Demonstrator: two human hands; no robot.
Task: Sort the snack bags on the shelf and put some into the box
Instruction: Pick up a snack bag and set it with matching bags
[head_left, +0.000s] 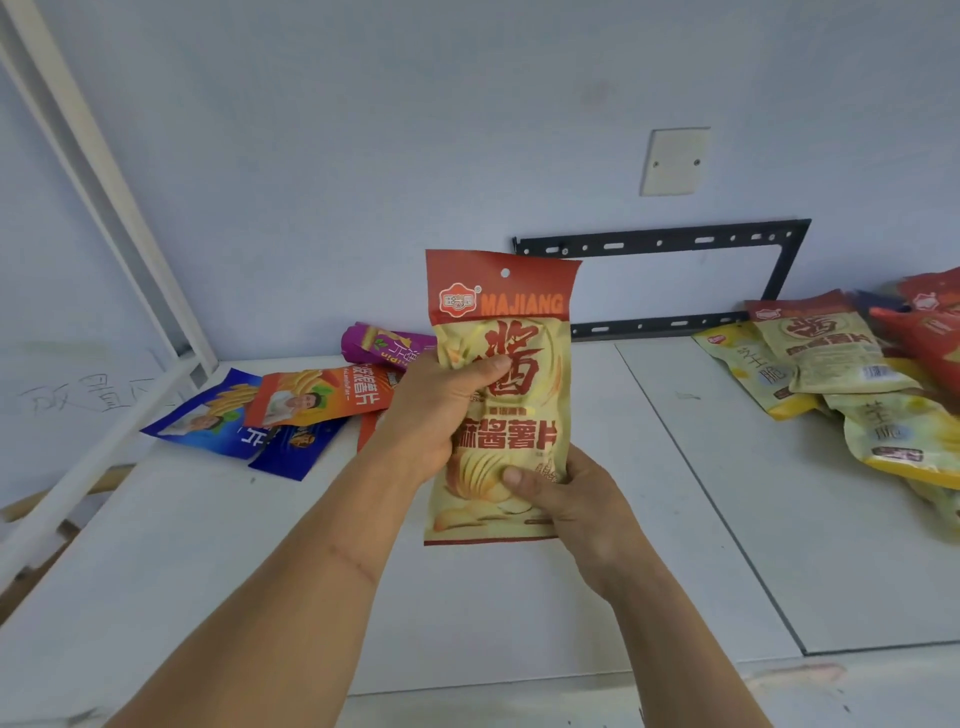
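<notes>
**Majiang chip bag held upright above the shelf**

I see the Majiang bag (501, 395), pale yellow with a red top band, a hang hole and big red characters, held upright above the white shelf (519, 613). My left hand (441, 410) grips its left edge at mid-height; my right hand (566, 493) pinches its lower right corner. Blue, orange and purple bags (291, 405) lie behind on the left, a yellow and red pile (852, 374) on the right.
</notes>
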